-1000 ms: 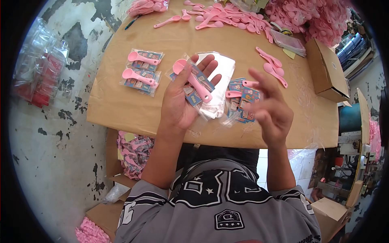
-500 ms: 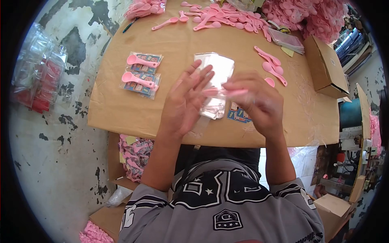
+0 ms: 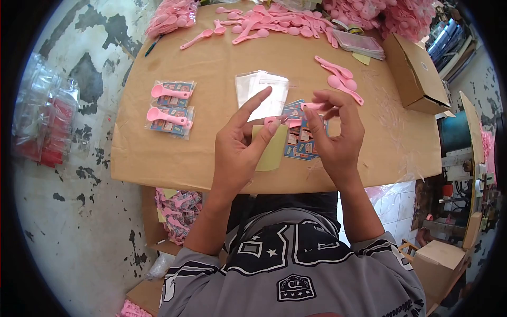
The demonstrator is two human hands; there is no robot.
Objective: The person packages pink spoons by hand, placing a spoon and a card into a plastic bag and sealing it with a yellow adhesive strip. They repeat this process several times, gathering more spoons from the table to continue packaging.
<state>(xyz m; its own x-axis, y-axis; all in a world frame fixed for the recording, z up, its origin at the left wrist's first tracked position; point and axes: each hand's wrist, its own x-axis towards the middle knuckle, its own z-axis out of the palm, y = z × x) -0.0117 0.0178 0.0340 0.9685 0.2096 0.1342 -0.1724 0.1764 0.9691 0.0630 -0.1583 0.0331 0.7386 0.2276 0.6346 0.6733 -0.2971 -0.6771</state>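
Note:
Over the near middle of the table, my left hand (image 3: 237,145) pinches the end of a pink spoon (image 3: 270,121) between thumb and finger, its index finger raised. My right hand (image 3: 338,140) has its thumb and fingers closed on another pink spoon piece (image 3: 311,106). Something clear shows between the two hands. Beneath them lie blue printed cards (image 3: 301,142) and a yellow-green paper slip (image 3: 268,150). A stack of clear and white plastic sleeves (image 3: 259,92) is just beyond my left hand.
Packed spoons with cards (image 3: 169,119) lie on the left. Loose pink spoons (image 3: 340,79) sit at right, with a larger pile (image 3: 274,24) at the back. A cardboard box (image 3: 414,74) stands on the right edge. Below the table's left side, a box holds packed spoons (image 3: 177,211).
My hands have come lower and closer to the cards, both now pinching pink spoon pieces. My left hand has gone from spread fingers to a pinch. The yellow-green slip and more cards show now.

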